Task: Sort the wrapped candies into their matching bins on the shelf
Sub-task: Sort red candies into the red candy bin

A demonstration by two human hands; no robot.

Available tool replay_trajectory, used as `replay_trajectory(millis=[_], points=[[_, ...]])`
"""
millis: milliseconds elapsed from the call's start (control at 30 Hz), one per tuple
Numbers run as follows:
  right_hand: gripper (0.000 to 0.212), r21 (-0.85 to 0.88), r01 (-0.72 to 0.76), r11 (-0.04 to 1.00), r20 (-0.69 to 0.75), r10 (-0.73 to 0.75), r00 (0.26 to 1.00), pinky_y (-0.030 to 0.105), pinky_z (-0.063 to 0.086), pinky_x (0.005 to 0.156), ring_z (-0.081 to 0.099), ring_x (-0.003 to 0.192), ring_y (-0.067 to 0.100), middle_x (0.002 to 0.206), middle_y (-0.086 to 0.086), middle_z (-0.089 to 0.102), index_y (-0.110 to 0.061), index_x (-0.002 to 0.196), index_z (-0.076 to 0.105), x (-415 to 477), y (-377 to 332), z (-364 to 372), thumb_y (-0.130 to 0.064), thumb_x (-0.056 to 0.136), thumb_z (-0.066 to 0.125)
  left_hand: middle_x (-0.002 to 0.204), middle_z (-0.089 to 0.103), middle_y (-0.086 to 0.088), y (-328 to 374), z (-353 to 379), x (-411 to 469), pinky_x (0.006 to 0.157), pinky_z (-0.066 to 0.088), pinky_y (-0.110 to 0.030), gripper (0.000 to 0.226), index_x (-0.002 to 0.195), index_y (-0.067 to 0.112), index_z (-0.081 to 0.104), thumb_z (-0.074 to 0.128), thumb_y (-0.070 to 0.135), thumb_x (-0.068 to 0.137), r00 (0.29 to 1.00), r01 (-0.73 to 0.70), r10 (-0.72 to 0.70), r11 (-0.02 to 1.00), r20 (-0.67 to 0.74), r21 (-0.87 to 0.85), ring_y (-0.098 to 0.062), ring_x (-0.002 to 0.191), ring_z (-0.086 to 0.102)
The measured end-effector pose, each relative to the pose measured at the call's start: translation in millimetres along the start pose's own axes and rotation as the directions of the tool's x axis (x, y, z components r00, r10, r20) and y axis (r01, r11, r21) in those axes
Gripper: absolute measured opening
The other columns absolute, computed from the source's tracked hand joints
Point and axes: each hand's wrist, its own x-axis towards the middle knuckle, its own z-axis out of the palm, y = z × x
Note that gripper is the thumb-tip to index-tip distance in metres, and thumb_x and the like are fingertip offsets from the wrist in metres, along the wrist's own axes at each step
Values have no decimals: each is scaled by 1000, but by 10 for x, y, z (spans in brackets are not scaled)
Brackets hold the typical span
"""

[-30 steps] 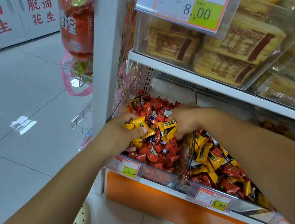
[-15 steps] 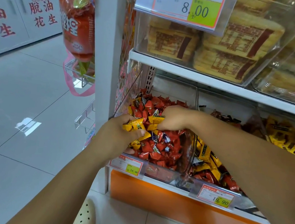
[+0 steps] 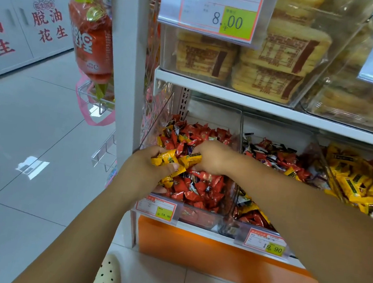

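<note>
Since a second ago, right hand (image 3: 213,158) has drawn in from the divider to meet left hand (image 3: 152,170) over the leftmost bin (image 3: 200,215). Left clutches a bunch of yellow candies (image 3: 167,159); right pinches one yellow candy (image 3: 190,159) touching that bunch. Red candies (image 3: 199,187) fill the bin beneath. Beyond the clear divider (image 3: 242,133), the mixed bin (image 3: 260,237) lies open.
</note>
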Motion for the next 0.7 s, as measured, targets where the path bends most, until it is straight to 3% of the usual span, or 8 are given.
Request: replay_trajectory(millis=[133,200,300,400,467,533,633,700], points=[[18,-100,-24,995,-81,16,997,26,38,69,59,93,26,99,9,63,-9,104,64,52,-42,69,-21,91,62,92,66,-3,13,-4,-35,53,55,-21,15,99,26,62,69,22,86,1000,-2,1,1000,-7,-13,-15,72,67],[10,-95,-44,994,-109,33,994,26,40,66,59,89,28,91,8,61,-10,97,63,93,-34,106,-9,90,57,93,67,-6,4,-22,-46,54,55,-22,16,101,23,63,69,22,86,1000,-4,4,1000,1,-14,-14,69,67],[23,-102,-62,993,-44,58,997,22,35,55,52,81,23,80,6,55,-14,88,63,105,-13,94,5,85,51,96,68,-9,-9,-54,-56,56,55,-23,18,103,21,63,69,22,86,1000,-13,14,1000,23,-20,-13,65,66],[47,-79,-53,995,1,53,999,19,41,67,52,93,20,122,12,58,-14,130,56,80,-14,42,5,88,50,97,67,-10,-15,-63,-42,56,55,-23,17,102,21,63,69,22,86,999,-16,17,999,42,-32,-13,66,65],[55,-74,-46,996,75,52,996,25,49,85,56,108,23,140,8,49,-24,141,46,86,-12,62,-1,91,54,98,66,-9,-20,-62,-27,55,55,-22,21,106,21,62,69,22,86,999,-12,14,999,47,-30,-12,66,65],[48,-100,-23,995,127,35,991,33,49,91,56,109,26,129,6,57,-22,137,49,115,5,90,-12,91,59,96,66,-7,-27,-62,-19,54,54,-21,24,109,20,62,69,23,86,999,-15,16,1000,48,-21,-7,61,64],[20,1,-14,1000,92,14,996,29,44,75,56,95,26,95,3,58,-17,109,60,83,8,70,-24,91,64,94,66,-4,-27,-60,-20,53,53,-20,25,111,20,62,69,23,87,999,-21,22,1000,45,-20,-4,57,65],[31,40,-8,999,68,5,998,32,46,82,57,103,28,105,5,59,-16,120,57,54,-9,53,-25,91,63,97,66,-5,-28,-63,-21,54,54,-21,27,113,21,61,69,23,86,999,-19,20,1000,40,-23,-7,59,66]])
